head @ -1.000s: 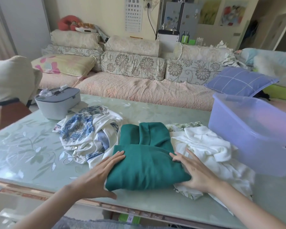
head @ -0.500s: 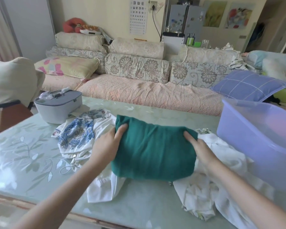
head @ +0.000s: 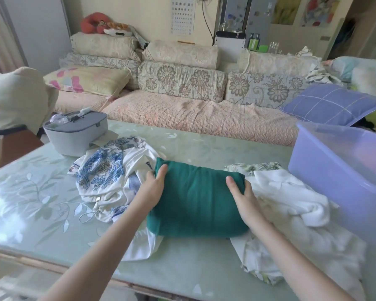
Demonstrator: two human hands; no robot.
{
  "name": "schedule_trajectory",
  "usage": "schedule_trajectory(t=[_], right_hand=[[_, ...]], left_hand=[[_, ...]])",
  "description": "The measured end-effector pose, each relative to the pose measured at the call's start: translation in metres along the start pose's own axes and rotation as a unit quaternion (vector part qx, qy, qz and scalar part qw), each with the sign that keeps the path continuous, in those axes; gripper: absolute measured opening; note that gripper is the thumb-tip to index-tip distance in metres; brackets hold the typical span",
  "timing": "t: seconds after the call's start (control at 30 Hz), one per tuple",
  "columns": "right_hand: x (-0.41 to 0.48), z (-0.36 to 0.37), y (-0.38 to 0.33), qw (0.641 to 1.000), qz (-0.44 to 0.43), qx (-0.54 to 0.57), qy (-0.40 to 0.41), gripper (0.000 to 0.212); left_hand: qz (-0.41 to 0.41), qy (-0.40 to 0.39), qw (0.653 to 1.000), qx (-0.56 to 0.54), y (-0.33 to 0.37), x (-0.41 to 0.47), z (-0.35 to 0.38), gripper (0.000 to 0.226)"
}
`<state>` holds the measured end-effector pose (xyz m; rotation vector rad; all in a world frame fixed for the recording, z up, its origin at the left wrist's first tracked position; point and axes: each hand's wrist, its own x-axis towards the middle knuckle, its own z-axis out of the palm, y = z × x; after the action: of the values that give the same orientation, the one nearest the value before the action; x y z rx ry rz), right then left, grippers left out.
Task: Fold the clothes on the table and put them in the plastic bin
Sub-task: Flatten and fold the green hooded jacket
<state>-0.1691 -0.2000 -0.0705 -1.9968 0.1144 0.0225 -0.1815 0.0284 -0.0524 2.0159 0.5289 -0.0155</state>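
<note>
The only marking that can be read is an eye chart (head: pixel 183 15) on the wall (head: pixel 139 14). It hangs far beyond the hands, high above the gap between the left hand (head: pixel 153 187) and the right hand (head: pixel 242 195). It carries rows of black E-shapes turned different ways, the topmost looking like "W E 3 M", and the rows shrink downward until they are too small to make out. Farther off past the right hand, the labels of the green bottles (head: pixel 254 43) and the small magnets on the grey fridge door (head: pixel 261 20) show no legible text.
</note>
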Motion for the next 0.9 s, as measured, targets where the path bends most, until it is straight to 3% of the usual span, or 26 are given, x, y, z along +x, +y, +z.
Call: schedule_trajectory(t=[0.13,0.3,0.37,0.47,0.53,0.6,0.63,0.7,0.8,0.9], right_hand=[[0.010,0.006,0.000,0.996,0.008,-0.085,0.014,0.078],[0.021,0.013,0.004,0.990,0.030,-0.136,-0.015,0.064],[0.022,0.013,0.003,0.990,0.034,-0.139,-0.017,0.061],[0.015,0.012,0.003,0.981,0.033,-0.190,-0.006,0.060],[0.011,0.007,0.002,0.968,0.012,-0.252,0.015,0.059],[0.008,0.000,-0.001,0.962,-0.069,-0.259,0.057,0.058],[0.007,-0.003,0.000,0.956,-0.128,-0.257,0.063,0.057],[0.006,-0.001,0.008,0.949,-0.205,-0.239,0.004,0.051],[0.005,0.011,0.020,0.982,-0.127,-0.092,-0.101,0.043],[0.009,0.003,0.010,0.985,-0.055,-0.046,-0.155,0.046]], left_hand=[[0.001,0.032,0.996,0.077,-0.003,-0.022,0.002,0.065],[-0.085,0.031,0.992,0.086,-0.002,-0.021,0.002,0.052],[-0.080,0.030,0.992,0.088,-0.007,-0.017,0.003,0.054],[0.064,0.106,0.980,0.155,-0.020,-0.018,0.003,0.069],[0.236,0.171,0.935,0.199,-0.026,-0.025,0.003,0.073],[0.363,0.133,0.902,0.191,-0.032,-0.035,0.002,0.052],[0.360,0.083,0.913,0.171,-0.037,-0.041,0.001,0.041],[0.308,0.012,0.937,0.164,-0.050,-0.047,0.001,0.053],[0.279,-0.004,0.949,0.145,-0.051,-0.037,0.003,0.043],[0.225,0.050,0.970,0.081,-0.041,-0.031,0.011,0.038]])
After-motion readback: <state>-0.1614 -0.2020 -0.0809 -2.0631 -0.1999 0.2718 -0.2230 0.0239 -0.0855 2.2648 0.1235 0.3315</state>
